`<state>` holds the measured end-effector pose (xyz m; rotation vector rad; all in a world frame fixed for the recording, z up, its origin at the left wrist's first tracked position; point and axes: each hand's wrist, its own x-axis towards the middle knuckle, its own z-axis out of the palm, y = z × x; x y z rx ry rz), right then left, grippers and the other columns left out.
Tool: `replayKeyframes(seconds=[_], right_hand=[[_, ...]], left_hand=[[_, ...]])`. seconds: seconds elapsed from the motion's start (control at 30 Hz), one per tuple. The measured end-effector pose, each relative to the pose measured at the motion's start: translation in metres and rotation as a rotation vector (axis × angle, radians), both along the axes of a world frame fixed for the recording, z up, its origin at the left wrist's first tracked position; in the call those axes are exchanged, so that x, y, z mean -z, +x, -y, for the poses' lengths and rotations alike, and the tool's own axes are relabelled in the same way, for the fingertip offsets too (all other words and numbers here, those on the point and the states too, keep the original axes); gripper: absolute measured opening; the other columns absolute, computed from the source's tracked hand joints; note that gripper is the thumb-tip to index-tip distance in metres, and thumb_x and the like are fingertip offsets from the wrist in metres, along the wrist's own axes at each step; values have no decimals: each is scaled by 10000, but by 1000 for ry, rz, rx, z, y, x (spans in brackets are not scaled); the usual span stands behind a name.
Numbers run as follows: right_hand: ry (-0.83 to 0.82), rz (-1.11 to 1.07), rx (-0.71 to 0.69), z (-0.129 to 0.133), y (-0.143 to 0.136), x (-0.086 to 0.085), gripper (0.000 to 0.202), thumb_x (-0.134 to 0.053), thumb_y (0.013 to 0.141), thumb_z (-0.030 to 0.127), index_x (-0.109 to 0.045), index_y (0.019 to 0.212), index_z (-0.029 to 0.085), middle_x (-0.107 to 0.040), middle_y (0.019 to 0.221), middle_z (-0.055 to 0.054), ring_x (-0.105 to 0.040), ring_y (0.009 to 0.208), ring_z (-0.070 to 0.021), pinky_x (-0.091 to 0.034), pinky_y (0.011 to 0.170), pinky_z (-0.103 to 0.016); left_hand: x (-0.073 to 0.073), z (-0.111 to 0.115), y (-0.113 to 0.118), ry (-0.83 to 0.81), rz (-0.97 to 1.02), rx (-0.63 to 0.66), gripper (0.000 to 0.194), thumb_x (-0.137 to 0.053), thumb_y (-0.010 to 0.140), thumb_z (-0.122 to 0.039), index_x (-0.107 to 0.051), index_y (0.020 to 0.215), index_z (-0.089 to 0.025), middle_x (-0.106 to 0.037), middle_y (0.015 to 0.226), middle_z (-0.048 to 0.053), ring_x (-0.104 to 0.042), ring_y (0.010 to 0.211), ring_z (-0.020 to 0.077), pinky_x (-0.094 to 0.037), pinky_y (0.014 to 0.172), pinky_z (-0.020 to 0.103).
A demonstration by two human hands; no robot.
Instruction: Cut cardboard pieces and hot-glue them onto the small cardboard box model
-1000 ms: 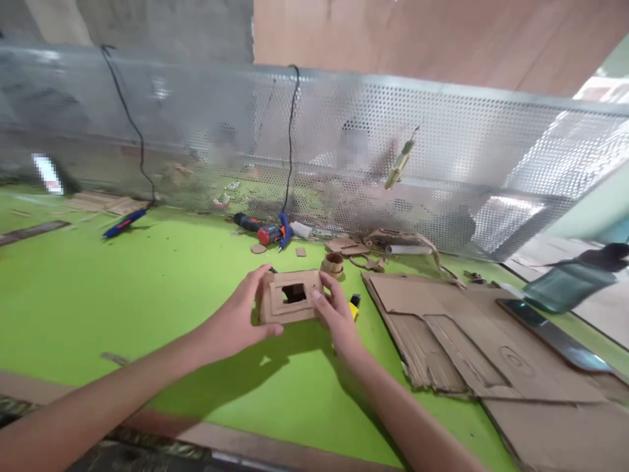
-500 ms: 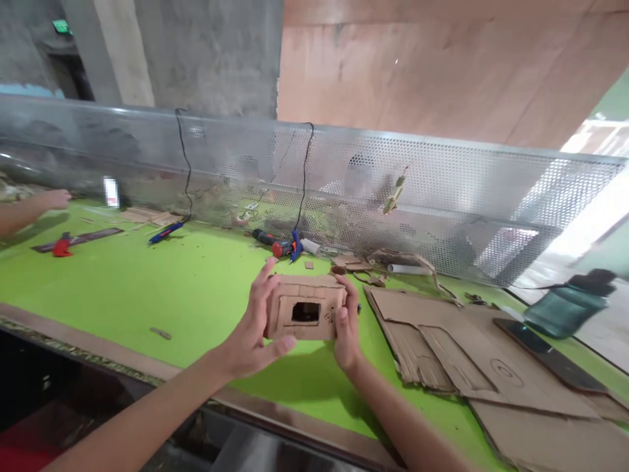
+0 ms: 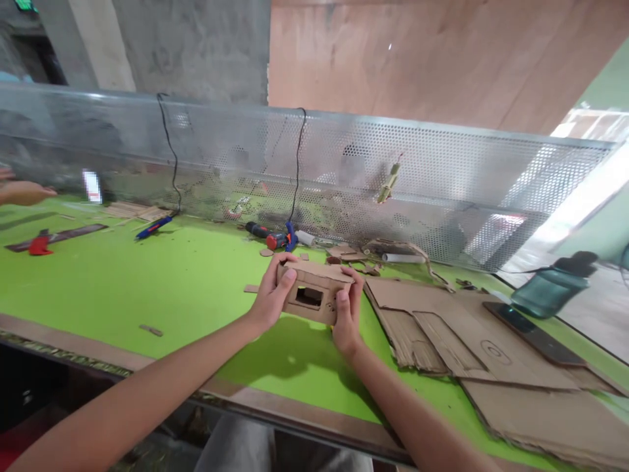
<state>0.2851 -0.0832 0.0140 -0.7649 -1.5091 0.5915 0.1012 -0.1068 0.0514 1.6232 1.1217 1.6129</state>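
Above the green worktop, inside its front edge, a brown, rectangular, windowed cardboard box was clamped between the left hand and right hand; light, even pressure was judged best.

The left hand and right hand are bare, slim-fingered. The left arm and right arm are bare too as far as they show, slender and smooth in outline, narrow at the wrist and broader toward the elbow. Trousers cover both thighs: plain grey cloth, softly shaded, its finer detail too blurred to tell.
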Motion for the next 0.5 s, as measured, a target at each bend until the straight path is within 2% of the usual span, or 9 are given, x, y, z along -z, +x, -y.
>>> replayKeyframes(seconds=[0.13, 0.37, 0.5], right_hand=[[-25, 5, 13, -7, 2, -3, 403, -420, 1077, 538, -465, 1420, 330, -541, 1490, -91, -516, 1427, -300, -351, 1252, -532], [-142, 10, 13, -12, -8, -2, 404, -521, 1043, 559, -520, 1341, 286, -570, 1393, -84, -528, 1346, -280, -347, 1229, -479], [-199, -90, 11, -17, -9, 1, 494, -602, 986, 578, -488, 1377, 299, -592, 1163, -39, -586, 1144, -262, -436, 1134, -481]], left_hand=[[8, -11, 3, -11, 45, -9, 459, -522, 1021, -686, -534, 1216, -270, -644, 1226, 82, -618, 1160, 277, -524, 1029, 397], [38, -39, -2, -123, 228, 27, 488, -574, 991, -701, -567, 1176, -249, -633, 1093, 54, -630, 992, 243, -541, 920, 375], [45, -47, -3, -153, 332, 59, 634, -555, 943, -802, -547, 1297, -275, -683, 1195, 77, -672, 1063, 270, -553, 954, 395]])
